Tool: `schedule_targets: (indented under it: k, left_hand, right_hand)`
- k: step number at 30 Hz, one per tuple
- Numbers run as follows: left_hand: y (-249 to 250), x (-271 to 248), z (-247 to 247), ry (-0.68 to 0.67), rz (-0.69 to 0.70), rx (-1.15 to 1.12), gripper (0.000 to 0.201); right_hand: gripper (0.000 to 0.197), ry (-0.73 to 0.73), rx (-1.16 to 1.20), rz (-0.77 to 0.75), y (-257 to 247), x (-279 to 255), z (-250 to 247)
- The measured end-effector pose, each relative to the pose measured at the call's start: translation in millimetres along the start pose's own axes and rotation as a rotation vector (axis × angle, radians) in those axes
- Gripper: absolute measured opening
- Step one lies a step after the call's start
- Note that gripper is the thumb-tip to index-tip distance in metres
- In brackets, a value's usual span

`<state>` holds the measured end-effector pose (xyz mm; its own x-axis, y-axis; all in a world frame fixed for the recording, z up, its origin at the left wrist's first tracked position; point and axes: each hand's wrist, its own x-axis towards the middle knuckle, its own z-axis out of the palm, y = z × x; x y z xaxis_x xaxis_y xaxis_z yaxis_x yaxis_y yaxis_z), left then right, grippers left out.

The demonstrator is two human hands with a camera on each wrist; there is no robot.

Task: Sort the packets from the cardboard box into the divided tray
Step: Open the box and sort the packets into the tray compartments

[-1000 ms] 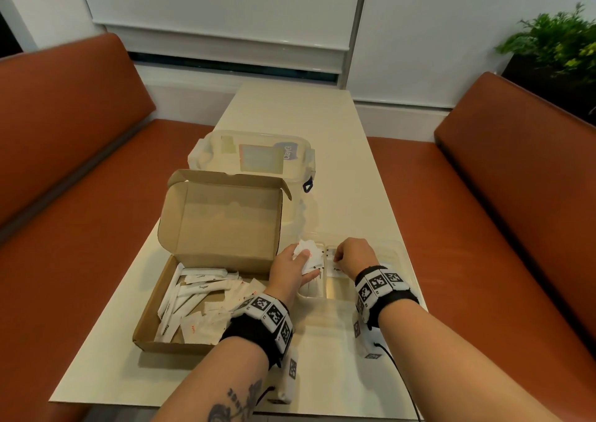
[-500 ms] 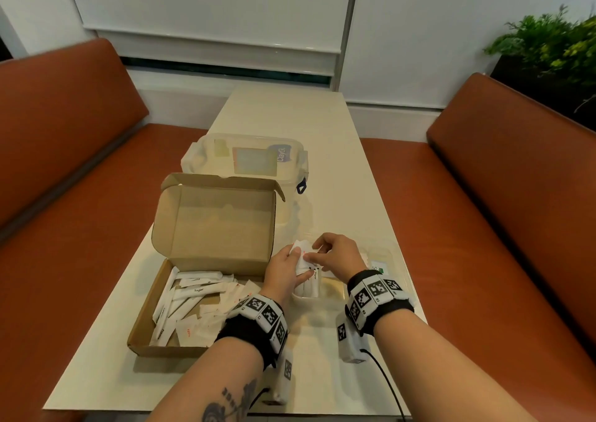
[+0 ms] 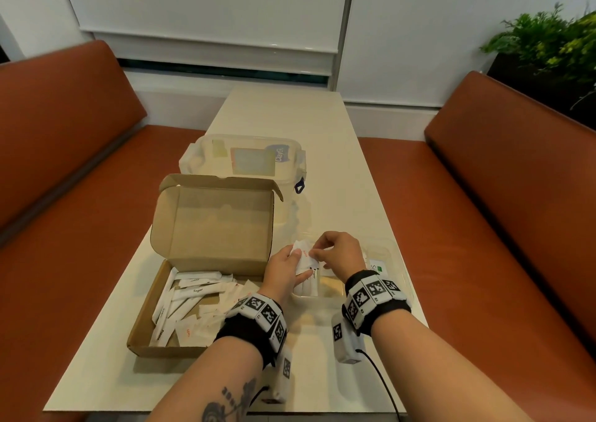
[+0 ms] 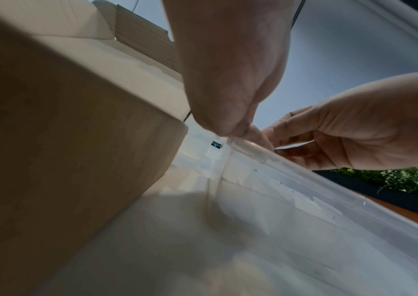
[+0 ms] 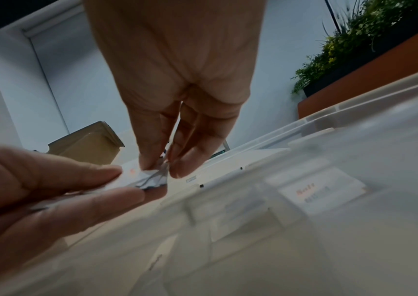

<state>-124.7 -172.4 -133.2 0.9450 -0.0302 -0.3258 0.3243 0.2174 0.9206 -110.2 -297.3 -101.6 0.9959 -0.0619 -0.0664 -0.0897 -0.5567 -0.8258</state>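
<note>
An open cardboard box [image 3: 145, 341] sits at the table's left with several white packets [image 3: 193, 291] loose inside. To its right lies the clear divided tray [image 3: 322, 296], with long sugar packets in its left compartment and flat packets [image 5: 321, 191] further right. Over the tray's left end my left hand [image 3: 298, 267] holds a small stack of white packets [image 3: 303, 255] printed in red. My right hand [image 3: 314, 254] pinches the stack's edge [image 5: 152, 178] between thumb and fingers. In the left wrist view both the left hand [image 4: 230, 128] and the right hand [image 4: 286, 144] meet above the tray rim [image 4: 316, 180].
A clear lidded plastic container [image 3: 245, 160] stands behind the cardboard box's raised lid [image 3: 216, 225]. Orange benches [image 3: 483, 228] run along both sides of the narrow table [image 3: 290, 115]. A potted plant [image 3: 548, 44] sits at the far right.
My right hand has moved left from the tray's middle compartment to the stack in my left hand and now pinches it. The left hand has stayed over the tray's left end.
</note>
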Motion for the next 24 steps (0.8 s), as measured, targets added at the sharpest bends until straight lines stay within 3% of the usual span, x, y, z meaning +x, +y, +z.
schedule_targets:
  k: [7, 13, 24]
  left_hand:
    - [2, -4, 3, -0.007, 0.016, 0.014, 0.028]
    - [3, -6, 3, 0.004, 0.007, -0.035, 0.028]
    - [1, -4, 2, 0.012, 0.012, -0.043, 0.023]
  right_hand:
    - [0.016, -0.041, 0.070, -0.019, 0, -4, -1]
    - [0.011, -0.050, 0.127, -0.002, -1, 0, -6]
    - [0.013, 0.089, 0.183, 0.071, 7, 5, -25]
